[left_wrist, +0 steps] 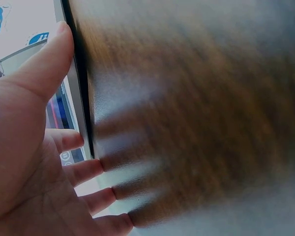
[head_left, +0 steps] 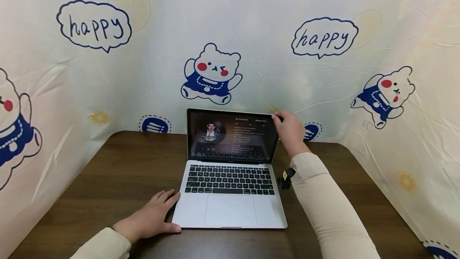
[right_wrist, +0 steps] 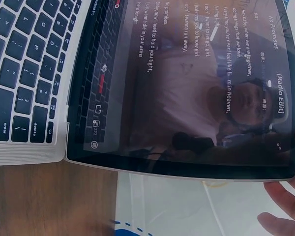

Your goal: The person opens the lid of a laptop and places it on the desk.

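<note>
A silver laptop (head_left: 230, 211) stands unfolded on the table, its lit screen (head_left: 230, 137) tilted back and showing a music page with song lyrics. My right hand (head_left: 290, 131) pinches the screen's upper right corner; in the right wrist view the thumb is at the front edge and the fingers (right_wrist: 282, 196) reach behind. Beside the laptop's front left corner, my left hand (head_left: 152, 215) rests on the table with fingers extended, touching the base's side. The left wrist view shows its thumb (left_wrist: 49, 61) along the laptop's edge and its fingertips on the wood.
The brown wooden table (head_left: 100, 179) carries the laptop. A pale curtain (head_left: 266, 23) printed with bears and "happy" bubbles hangs close behind and along both sides. A small black device (head_left: 286, 178) is worn at the right wrist.
</note>
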